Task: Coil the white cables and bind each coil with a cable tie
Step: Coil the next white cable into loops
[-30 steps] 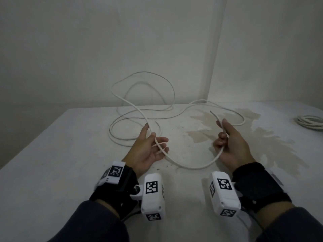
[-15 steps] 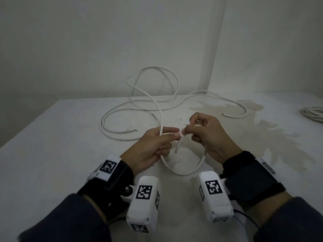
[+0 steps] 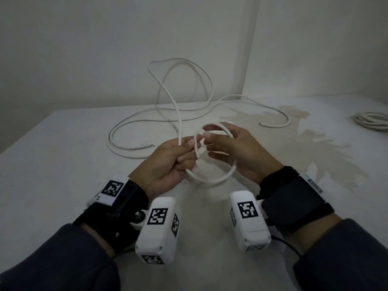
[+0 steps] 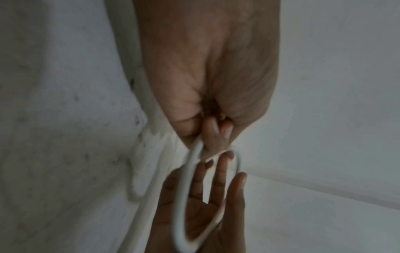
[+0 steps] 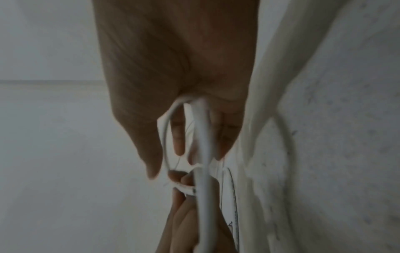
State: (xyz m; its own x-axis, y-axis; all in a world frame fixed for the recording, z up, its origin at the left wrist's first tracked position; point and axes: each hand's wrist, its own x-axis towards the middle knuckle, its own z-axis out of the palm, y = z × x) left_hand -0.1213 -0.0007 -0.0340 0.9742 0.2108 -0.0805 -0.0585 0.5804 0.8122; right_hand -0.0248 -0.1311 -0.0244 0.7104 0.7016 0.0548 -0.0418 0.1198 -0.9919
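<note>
From the head view we see our left hand (image 3: 168, 162) pinching the thin white round cable (image 3: 212, 179), looped once above the stained white surface (image 3: 63, 164), our right hand (image 3: 237, 152) inside the loop, fingers spread; left wrist: grip clamped on cable (image 4: 184, 188); right wrist: fingers (image 5: 178, 135) apart within the loop (image 5: 201, 137).

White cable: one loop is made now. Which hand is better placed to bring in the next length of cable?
Probably the right hand. The left hand pinches the loop closed where the white cable crosses, so it should keep holding. The right hand's fingers lie open inside the loop.
</note>
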